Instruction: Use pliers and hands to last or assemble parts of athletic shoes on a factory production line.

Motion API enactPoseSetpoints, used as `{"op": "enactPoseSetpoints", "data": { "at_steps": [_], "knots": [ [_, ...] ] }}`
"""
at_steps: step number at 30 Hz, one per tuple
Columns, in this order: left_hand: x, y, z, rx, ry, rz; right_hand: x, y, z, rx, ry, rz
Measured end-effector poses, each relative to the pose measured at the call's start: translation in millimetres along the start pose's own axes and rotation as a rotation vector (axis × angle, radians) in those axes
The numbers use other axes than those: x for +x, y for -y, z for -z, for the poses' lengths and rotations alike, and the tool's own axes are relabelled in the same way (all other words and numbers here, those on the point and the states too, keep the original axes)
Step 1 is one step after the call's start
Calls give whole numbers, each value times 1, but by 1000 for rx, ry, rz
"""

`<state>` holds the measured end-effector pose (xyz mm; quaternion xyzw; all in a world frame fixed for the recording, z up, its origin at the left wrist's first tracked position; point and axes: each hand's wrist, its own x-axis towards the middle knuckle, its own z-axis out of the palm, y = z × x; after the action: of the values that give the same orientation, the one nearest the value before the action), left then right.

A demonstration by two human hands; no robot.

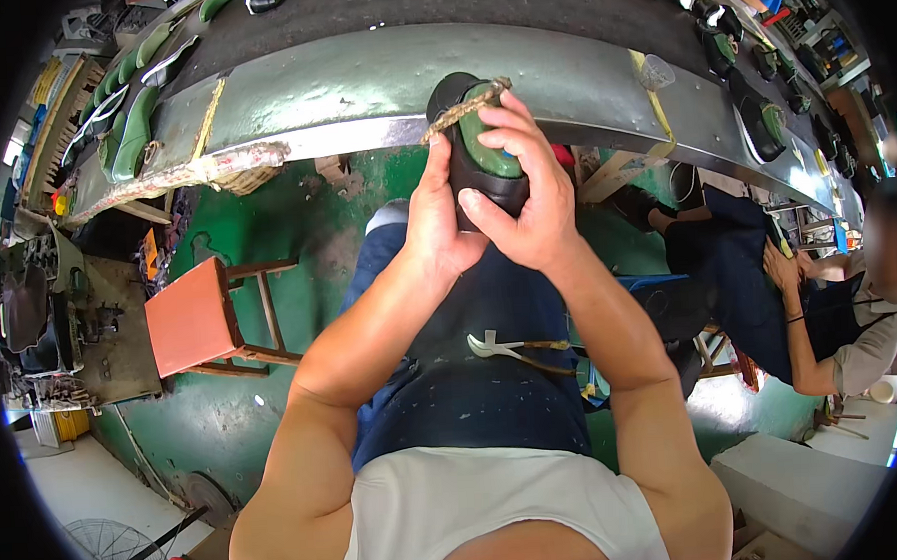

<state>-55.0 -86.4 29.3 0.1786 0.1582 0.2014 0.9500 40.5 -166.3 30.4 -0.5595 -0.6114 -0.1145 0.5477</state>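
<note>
A black shoe [502,192] with a green shoe last [486,138] inside it is held up at the near edge of the metal bench, above my lap. A brown twisted cord [466,110] lies slantwise across the last. My left hand [433,209] grips the shoe's left side, its thumb upright near the cord's lower end; its other fingers are hidden behind the shoe. My right hand [536,184] wraps the right side, with fingers over the green last and the thumb on the black upper. On my apron lie hand tools [517,349], one pale and curved, with wooden handles.
The metal bench [340,90] borders a dark belt [377,8]. Green lasts [138,123] stand at left, black shoes [755,116] at right. An orange-seated stool [192,316] is left of me, a fan [115,555] at lower left. A co-worker [820,314] sits at right.
</note>
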Motion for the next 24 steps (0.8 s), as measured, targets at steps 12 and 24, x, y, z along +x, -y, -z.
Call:
{"op": "enactPoseSetpoints", "data": {
  "at_steps": [12,24],
  "knots": [
    [10,-1,-5,406,-7,121,-19,6,18,634,-189,-743],
    [304,-104,-29,1305,222,-42,104,-287,234,717,-756,-870]
  ]
}}
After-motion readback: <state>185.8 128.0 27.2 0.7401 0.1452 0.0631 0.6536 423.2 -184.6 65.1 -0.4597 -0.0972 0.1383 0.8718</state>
